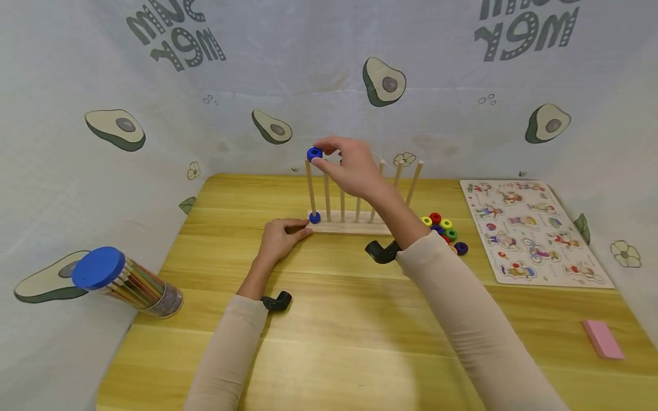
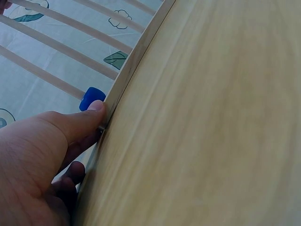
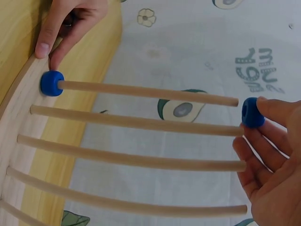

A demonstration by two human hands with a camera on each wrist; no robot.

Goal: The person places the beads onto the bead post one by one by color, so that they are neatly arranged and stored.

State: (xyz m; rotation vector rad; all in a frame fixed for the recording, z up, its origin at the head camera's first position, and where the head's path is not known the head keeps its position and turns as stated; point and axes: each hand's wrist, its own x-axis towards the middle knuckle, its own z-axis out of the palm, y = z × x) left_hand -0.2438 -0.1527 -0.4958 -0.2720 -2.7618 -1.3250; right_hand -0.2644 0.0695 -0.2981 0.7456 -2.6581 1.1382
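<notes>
Past the sleeves point(image 1: 478, 331), a blue bead point(image 3: 254, 115) is pinched by the right hand point(image 1: 354, 165) just clear of a peg point(image 3: 150, 92) tip, the base point(image 1: 344, 228) edge by the left hand point(image 1: 277, 238).

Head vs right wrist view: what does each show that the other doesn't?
Only head: blue-lidded tub, picture board, pink block, loose beads.

Only right wrist: the tip of the fourth peg from the left hand; in head the right hand hides it.

Both: both hands, rack, pinched blue bead, blue bead at the first peg's base.
</notes>
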